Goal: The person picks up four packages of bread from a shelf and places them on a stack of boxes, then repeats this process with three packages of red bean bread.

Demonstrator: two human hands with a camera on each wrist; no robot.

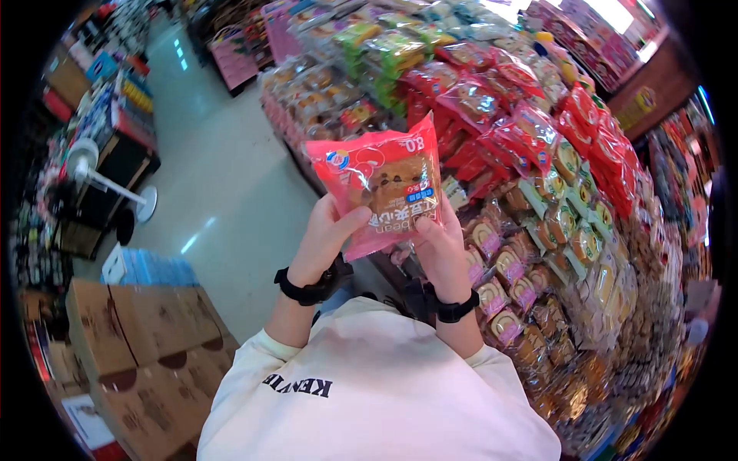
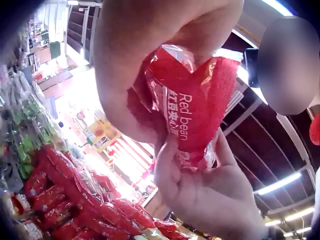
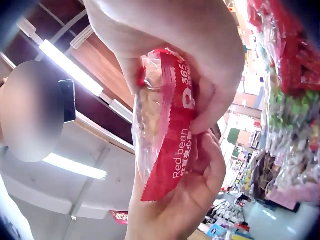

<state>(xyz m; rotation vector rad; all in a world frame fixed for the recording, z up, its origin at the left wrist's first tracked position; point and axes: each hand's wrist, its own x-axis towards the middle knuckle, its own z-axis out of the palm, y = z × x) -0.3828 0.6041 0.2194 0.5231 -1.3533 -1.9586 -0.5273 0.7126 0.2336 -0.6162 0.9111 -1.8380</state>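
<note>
A red plastic packet of red bean bread [image 1: 400, 180], with a clear window showing the brown loaf, is held up in front of the chest in the head view. My left hand [image 1: 329, 234] grips its left lower corner, thumb on the front face. On the other side my right hand [image 1: 440, 250] holds the lower right edge, thumb pressed over the front. "Red bean" lettering shows on the packet [image 2: 192, 110] in the left wrist view, with fingers curled behind it. From the right wrist view, the crimped end seam of the packet [image 3: 170, 125] runs between both hands.
A large sloped display of wrapped breads rises at the right, with red packets [image 1: 469, 100] and pink-labelled rolls [image 1: 507, 265]. Stacked cardboard boxes [image 1: 146, 330] stand at the lower left. A grey floor aisle [image 1: 223, 154] runs between, with a white stand [image 1: 115, 184] beside it.
</note>
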